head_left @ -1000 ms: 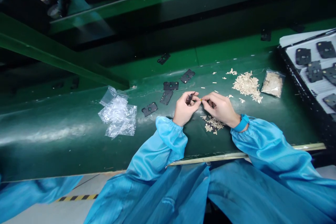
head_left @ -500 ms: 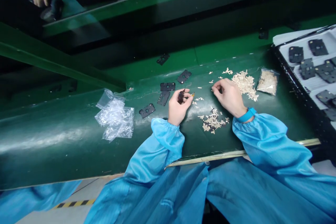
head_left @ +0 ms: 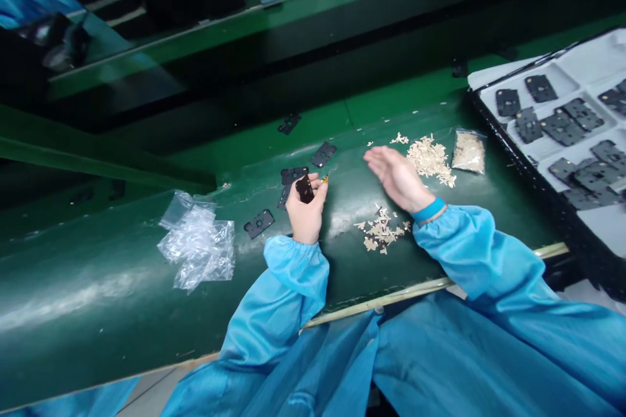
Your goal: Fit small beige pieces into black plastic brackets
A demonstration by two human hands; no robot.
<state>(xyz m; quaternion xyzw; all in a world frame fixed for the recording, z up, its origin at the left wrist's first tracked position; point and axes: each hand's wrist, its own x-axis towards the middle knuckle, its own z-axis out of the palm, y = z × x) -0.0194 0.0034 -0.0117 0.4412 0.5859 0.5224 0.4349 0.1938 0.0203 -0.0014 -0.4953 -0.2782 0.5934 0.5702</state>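
Note:
My left hand (head_left: 306, 216) is closed around a dark flat plastic part (head_left: 304, 189). A small yellow tip (head_left: 325, 179) shows at its fingers; I cannot make out what it belongs to. To the right, my right hand (head_left: 398, 177) is held edge-on over the bench with fingers stretched out, and nothing shows in it. Just beyond it lies a heap of small beige pieces (head_left: 430, 158). Nearer my body is a smaller pile of beige pieces (head_left: 382, 229), with some dark bits among them. Several black plastic parts (head_left: 259, 223) lie around my left hand.
Clear plastic bags (head_left: 198, 244) are piled at the left. A zip bag of beige pieces (head_left: 468, 151) lies beside the heap. At the right stands a white-lined tray (head_left: 562, 86) with black parts. A green raised ledge (head_left: 215, 32) runs along the back.
My right hand has gone from curled fingers to a flat, outstretched hand. Loose beige bits between my hands no longer show there. The dark part in my left hand has turned. The view has shifted.

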